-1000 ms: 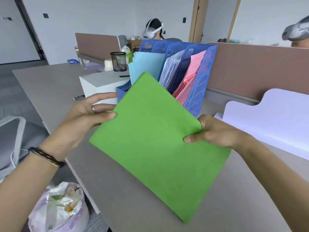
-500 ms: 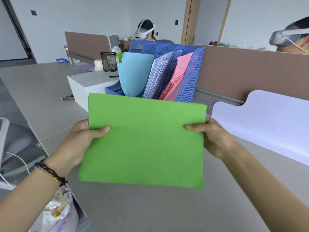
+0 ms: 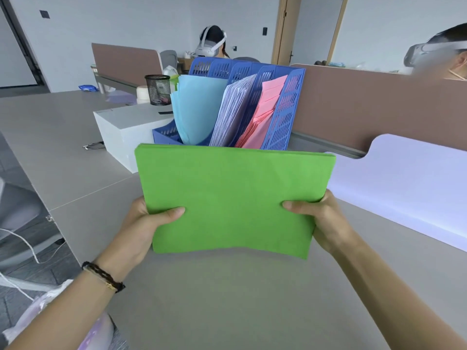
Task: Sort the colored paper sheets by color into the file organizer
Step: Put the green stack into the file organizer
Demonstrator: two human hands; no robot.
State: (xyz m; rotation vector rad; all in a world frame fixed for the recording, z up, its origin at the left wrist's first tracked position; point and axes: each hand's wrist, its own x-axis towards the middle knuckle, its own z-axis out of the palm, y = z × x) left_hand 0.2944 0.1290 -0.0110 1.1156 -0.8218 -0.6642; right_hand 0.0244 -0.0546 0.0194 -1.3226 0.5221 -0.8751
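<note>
Both hands, my left hand (image 3: pixel 149 223) and right hand (image 3: pixel 321 218), pinch the green paper stack (image 3: pixel 232 198) by its side edges, thumbs on top, just before the blue file organizer (image 3: pixel 283 114).

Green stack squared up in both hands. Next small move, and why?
Probably carry the green stack up and left toward the leftmost slot of the file organizer. Left hand and right hand grip its lower corners; light blue sheets, white sheets and pink sheets fill the three nearer slots, and that one shows no paper.
</note>
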